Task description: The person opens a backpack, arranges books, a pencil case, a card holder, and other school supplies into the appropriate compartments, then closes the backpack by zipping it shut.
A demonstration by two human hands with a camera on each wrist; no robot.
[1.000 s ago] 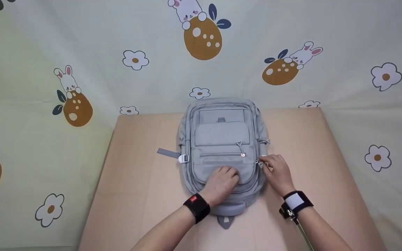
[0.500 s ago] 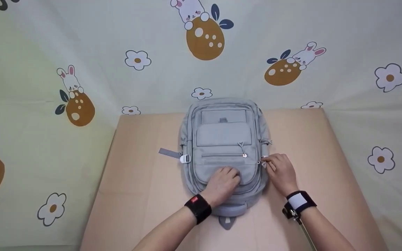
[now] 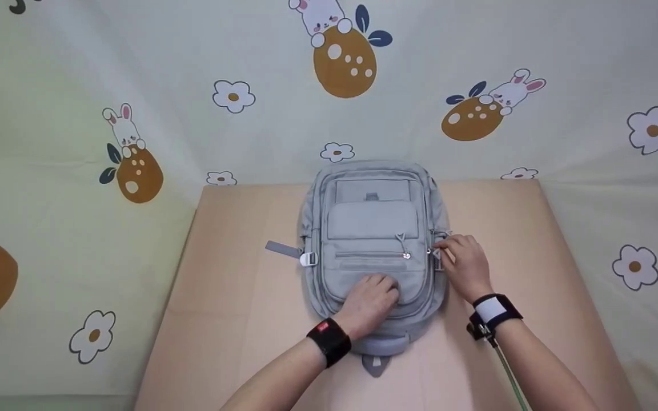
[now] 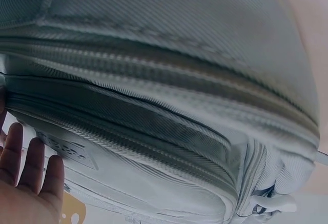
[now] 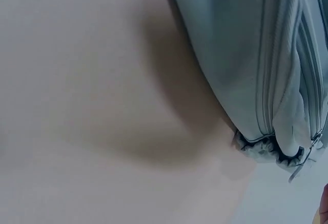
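Observation:
A grey backpack (image 3: 372, 220) lies front side up, its top handle end toward the person. The left hand (image 3: 369, 302) is on the lower part of the front pocket, its fingers bent over the fabric and seeming to pinch it. In the left wrist view, several fingers (image 4: 32, 167) stand loose beside the pocket's zipper (image 4: 128, 142), and the thumb's hold is hidden. At the bag's right side the right hand (image 3: 467, 265) pinches a zipper pull (image 3: 436, 254) with thumb and fingertips. Only a sliver of that hand (image 5: 324, 203) shows in the right wrist view.
The backpack lies on a tan table (image 3: 237, 285). A strap with a white buckle (image 3: 308, 259) sticks out on the left. Another zipper pull (image 3: 401, 237) hangs on the front pocket. A patterned cloth (image 3: 283, 120) encloses the back and sides.
The right hand has moved up along the bag's right side with the zipper pull. The left hand stays on the front pocket. The whole head view has shifted slightly.

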